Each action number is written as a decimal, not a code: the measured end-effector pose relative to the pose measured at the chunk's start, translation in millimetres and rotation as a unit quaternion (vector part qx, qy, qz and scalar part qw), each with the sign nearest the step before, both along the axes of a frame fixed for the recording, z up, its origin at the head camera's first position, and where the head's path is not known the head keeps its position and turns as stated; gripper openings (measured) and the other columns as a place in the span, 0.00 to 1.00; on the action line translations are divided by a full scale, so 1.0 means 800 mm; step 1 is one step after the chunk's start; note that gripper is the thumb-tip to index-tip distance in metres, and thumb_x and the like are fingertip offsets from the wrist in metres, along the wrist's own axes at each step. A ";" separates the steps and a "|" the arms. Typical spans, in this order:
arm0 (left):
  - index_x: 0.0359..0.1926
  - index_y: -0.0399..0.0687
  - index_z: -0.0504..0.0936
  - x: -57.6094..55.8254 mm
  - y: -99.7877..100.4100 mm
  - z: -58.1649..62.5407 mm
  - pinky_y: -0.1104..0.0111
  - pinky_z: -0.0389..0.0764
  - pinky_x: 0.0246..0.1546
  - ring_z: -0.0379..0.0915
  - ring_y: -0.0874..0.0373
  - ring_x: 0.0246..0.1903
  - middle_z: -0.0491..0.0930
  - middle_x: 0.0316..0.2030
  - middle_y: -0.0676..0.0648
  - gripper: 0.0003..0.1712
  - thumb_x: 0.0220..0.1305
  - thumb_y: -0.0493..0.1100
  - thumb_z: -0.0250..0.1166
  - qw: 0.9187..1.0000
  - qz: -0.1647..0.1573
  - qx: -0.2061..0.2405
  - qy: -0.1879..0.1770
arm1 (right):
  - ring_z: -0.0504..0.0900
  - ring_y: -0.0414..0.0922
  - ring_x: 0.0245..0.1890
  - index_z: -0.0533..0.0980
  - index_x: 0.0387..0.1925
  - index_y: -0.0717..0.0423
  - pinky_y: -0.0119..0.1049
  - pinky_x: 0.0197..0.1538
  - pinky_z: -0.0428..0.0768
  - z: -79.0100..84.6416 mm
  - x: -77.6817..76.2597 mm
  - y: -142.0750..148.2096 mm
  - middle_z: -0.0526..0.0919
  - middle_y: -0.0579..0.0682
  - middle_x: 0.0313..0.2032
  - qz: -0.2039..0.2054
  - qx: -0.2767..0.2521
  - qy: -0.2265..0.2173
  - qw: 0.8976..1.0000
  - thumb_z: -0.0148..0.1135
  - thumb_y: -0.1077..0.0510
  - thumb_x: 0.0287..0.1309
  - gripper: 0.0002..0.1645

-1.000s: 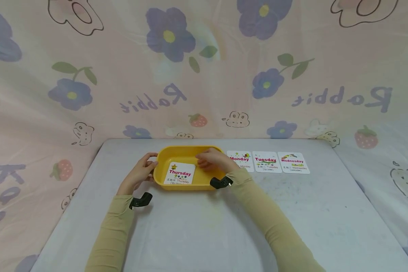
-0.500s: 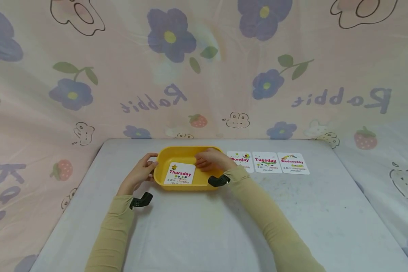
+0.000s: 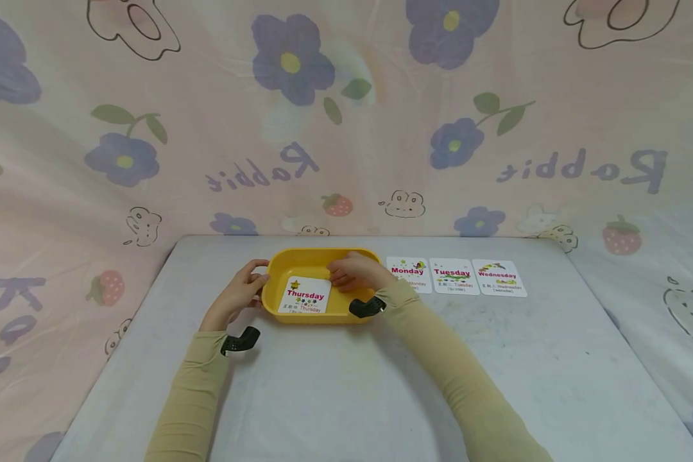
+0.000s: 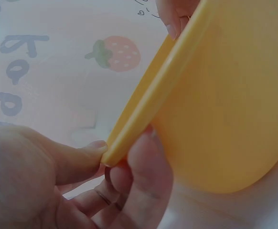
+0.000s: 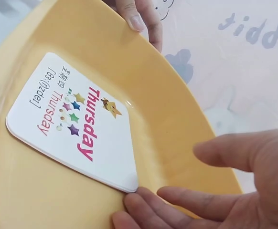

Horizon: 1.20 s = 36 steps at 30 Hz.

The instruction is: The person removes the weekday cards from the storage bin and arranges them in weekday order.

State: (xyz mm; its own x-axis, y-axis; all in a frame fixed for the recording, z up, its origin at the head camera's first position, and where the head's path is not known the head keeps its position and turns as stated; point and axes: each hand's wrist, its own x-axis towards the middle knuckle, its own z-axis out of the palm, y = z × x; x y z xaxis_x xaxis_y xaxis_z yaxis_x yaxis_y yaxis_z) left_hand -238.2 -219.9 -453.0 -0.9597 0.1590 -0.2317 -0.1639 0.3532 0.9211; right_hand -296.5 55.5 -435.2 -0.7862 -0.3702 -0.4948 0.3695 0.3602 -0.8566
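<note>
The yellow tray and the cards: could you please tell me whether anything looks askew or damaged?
The Thursday card lies slightly askew in the yellow tray, its edges not square with the tray's sides. Nothing visible looks damaged.

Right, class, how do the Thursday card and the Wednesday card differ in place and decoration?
Place: the Thursday card lies in the yellow tray, while the Wednesday card lies on the white table beside the Tuesday card.
Decoration: the Thursday card has a star above its large word and smaller stars below; the Wednesday card has a colourful arch above its word.
Shared: both are white, face up, with the day's name in pinkish-red print.
</note>
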 end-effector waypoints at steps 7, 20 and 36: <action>0.68 0.50 0.57 0.000 0.000 0.001 0.63 0.80 0.27 0.71 0.52 0.26 0.71 0.36 0.38 0.24 0.75 0.43 0.48 1.000 -0.002 0.006 0.000 | 0.81 0.55 0.45 0.74 0.50 0.71 0.43 0.50 0.78 0.000 -0.002 -0.003 0.80 0.64 0.45 0.016 0.013 0.010 1.000 0.58 0.58 0.65 0.20; 0.68 0.50 0.57 0.001 0.000 0.003 0.64 0.80 0.28 0.71 0.52 0.27 0.72 0.36 0.39 0.24 0.75 0.43 0.48 1.000 -0.002 -0.001 0.002 | 0.83 0.49 0.33 0.77 0.50 0.69 0.39 0.44 0.81 -0.006 -0.008 -0.011 0.83 0.59 0.38 0.010 0.031 0.017 0.999 0.61 0.67 0.60 0.16; 0.68 0.51 0.58 0.000 0.001 0.003 0.61 0.81 0.31 0.72 0.51 0.29 0.72 0.36 0.39 0.24 0.75 0.43 0.49 1.000 0.003 -0.004 -0.002 | 0.84 0.50 0.35 0.80 0.43 0.62 0.40 0.45 0.81 -0.001 -0.004 -0.011 0.83 0.55 0.39 0.046 0.029 0.044 0.998 0.68 0.65 0.54 0.13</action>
